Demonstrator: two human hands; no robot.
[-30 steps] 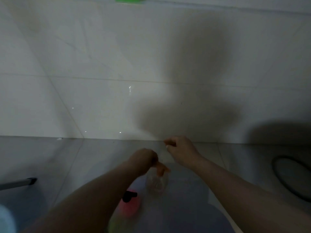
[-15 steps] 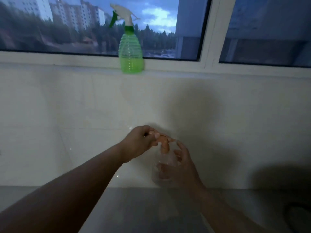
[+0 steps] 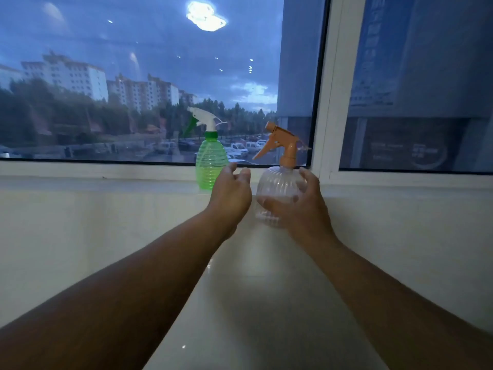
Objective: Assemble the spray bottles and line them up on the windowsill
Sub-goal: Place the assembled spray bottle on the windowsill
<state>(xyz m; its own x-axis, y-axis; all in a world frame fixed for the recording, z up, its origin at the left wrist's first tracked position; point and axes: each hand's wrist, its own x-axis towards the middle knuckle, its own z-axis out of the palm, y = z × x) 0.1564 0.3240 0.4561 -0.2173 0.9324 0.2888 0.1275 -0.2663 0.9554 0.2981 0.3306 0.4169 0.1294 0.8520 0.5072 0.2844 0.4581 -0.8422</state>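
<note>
Window pane (image 3: 133,76), white frame (image 3: 329,102)

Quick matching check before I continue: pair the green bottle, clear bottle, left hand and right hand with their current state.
Things:
1. green bottle
2. clear bottle
3. left hand
4. right hand

States:
A. open, holding nothing
B. standing on the windowsill, untouched
C. wrapped around a bottle body
D. orange sprayer on top, held in a hand

Pairs: 1-B, 2-D, 3-A, 4-C

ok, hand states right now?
Left hand: open, holding nothing.
Right hand: closed around the clear bottle, orange sprayer on.
</note>
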